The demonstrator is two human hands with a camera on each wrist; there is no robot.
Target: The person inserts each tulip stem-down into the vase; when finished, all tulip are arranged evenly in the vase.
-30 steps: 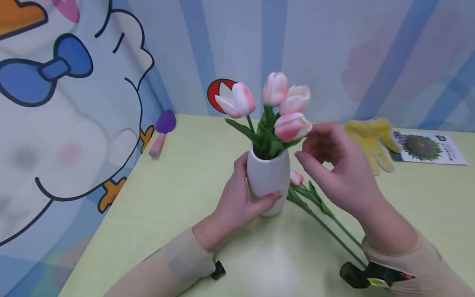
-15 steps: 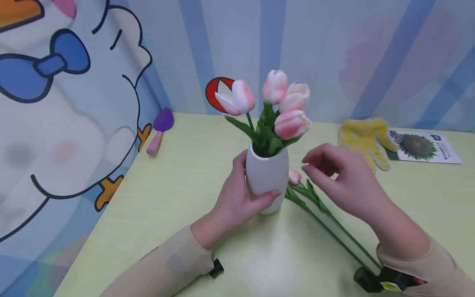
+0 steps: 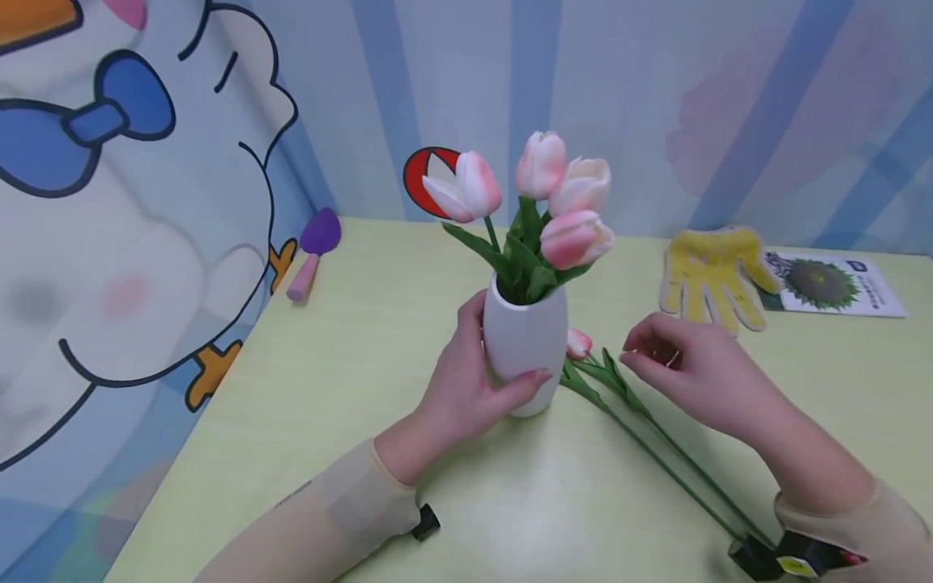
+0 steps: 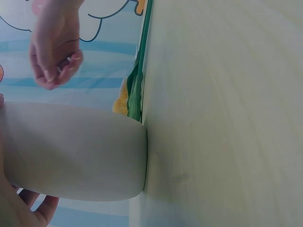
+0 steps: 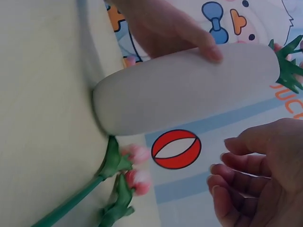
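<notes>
Vase: the white vase is standing on the tabletop, its base touching the surface.
Left hand: the left hand is grasping the vase; the thumb is lying across the near side and the fingers are curving round the body.
Right hand: the right hand is hovering to the right of the vase, over the tabletop; its fingers are loosely curled and released, holding nothing.
Bouquet: four pink-and-white tulips are rising from the vase mouth, green leaves spreading over the rim; the leftmost bloom is leaning outward.
Loose stems: two more tulips are lying on the tabletop just right of the vase, blooms toward the vase and stems running toward the right sleeve; in the head view, the vase is hiding one bloom.
Glove and packet: a yellow glove is lying at the back right, overlapping the left end of a flower-printed packet.
Trowel: a purple trowel with a pink handle is resting at the back left.
Backdrop: a blue-striped backdrop is showing a cartoon bird wearing a blue bow tie.
</notes>
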